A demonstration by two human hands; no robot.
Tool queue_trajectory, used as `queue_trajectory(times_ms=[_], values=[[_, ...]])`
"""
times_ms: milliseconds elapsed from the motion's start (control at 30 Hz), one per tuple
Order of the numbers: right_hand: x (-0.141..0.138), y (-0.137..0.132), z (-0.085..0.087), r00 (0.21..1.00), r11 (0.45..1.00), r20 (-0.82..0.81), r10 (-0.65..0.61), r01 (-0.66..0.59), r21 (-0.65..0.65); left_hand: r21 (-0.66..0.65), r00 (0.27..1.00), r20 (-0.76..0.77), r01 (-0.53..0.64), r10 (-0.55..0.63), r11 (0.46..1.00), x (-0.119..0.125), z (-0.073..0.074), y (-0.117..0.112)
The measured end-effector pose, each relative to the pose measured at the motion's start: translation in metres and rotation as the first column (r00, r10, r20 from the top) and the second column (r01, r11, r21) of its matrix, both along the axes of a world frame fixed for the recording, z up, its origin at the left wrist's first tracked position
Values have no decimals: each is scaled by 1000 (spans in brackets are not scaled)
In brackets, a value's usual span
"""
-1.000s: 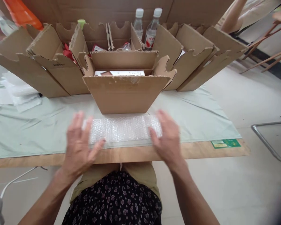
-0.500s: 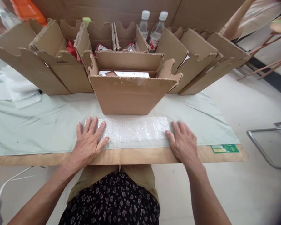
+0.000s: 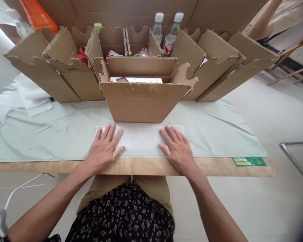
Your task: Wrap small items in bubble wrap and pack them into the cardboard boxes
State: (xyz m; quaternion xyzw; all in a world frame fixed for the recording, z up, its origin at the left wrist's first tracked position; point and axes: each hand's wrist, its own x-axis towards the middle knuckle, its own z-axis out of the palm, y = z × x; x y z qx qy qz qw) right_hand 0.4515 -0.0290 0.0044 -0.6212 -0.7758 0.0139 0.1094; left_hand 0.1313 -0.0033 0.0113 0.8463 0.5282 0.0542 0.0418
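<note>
A sheet of clear bubble wrap (image 3: 141, 139) lies flat on the pale green cloth (image 3: 53, 134) near the table's front edge. My left hand (image 3: 104, 151) rests palm down on its left end, fingers spread. On its right part my right hand (image 3: 176, 149) also lies flat with the fingers stretched out. Just behind the sheet stands an open cardboard box (image 3: 141, 101) with white and brown flat items inside.
More open cardboard boxes (image 3: 63, 70) stand in a row behind, some with red packets. Two water bottles (image 3: 166, 33) rise at the back. Plastic sheets (image 3: 32, 97) lie at the left. A green label (image 3: 248, 161) sticks to the wooden edge. Another person's arm (image 3: 262, 20) shows top right.
Both hands came down onto the bubble wrap and flattened it. Since half a second ago my right hand slid left from the sheet's right end onto it.
</note>
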Motion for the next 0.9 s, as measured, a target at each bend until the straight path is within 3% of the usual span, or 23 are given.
queue_trajectory(times_ms=[100,200,300,467,567,667,700,733,800,833,900], values=[[44,-14,0,985,982,-10,-172,173,73,-38,988,33,-149,150,988,-27,6,-8],[61,-11,6,962,954,-54,-267,272,130,-9,940,85,-332,332,943,-42,12,-8],[55,11,11,961,954,-90,-263,272,127,33,897,136,-428,420,903,-43,11,-4],[34,43,15,961,981,-201,-190,196,8,-5,846,345,-431,406,902,-27,8,-2],[27,25,26,907,981,-377,-188,193,-24,-154,726,510,-449,460,880,-30,20,-6],[8,-21,46,795,977,-568,-213,186,-107,-344,539,603,-489,588,802,-50,46,-6],[-4,-38,52,741,977,-637,-215,153,-151,-357,513,605,-509,609,783,-59,56,-3],[-20,-55,56,672,972,-706,-224,101,-212,-338,523,588,-535,617,775,-68,67,1],[-60,-84,59,482,926,-825,-294,-70,-370,-237,623,495,-574,606,784,-84,86,18],[-82,-95,57,386,882,-855,-347,-177,-438,-172,684,432,-578,588,798,-90,93,29],[-125,-109,46,278,813,-873,-401,-331,-479,-70,807,323,-501,495,863,-94,100,56]])
